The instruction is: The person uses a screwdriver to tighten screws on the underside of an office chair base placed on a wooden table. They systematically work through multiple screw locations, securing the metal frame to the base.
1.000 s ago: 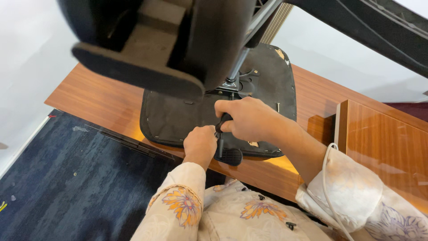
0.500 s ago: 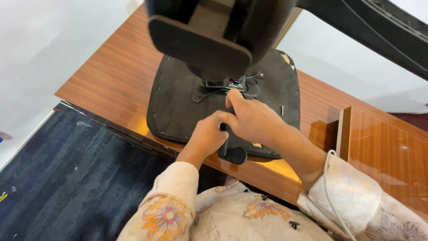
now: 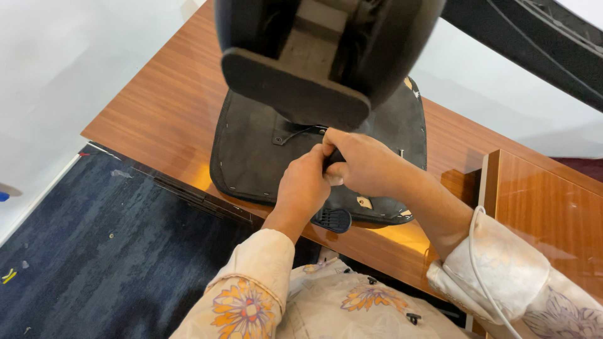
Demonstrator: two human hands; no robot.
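Left hand [image 3: 306, 186] and right hand [image 3: 367, 164] both clamped on one black lever [image 3: 331, 216], paddle end poking out at 6 o'clock, shaft hidden by fingers. One upturned black seat pan [image 3: 251, 157] on the wooden table [image 3: 163, 107]. Blurred black part [image 3: 314, 56] at 12 covers the mechanism.

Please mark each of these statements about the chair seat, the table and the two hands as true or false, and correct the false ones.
1. The black chair seat lies upside down on the wooden table. True.
2. Both hands are at the black lever under the seat. True: left hand, right hand.
3. The floor is bare wood. False: a dark blue carpet covers it.
4. The left hand rests flat on the table, away from the seat. False: it is on the seat.
5. The sleeves are plain black. False: the sleeves are light with flowers.
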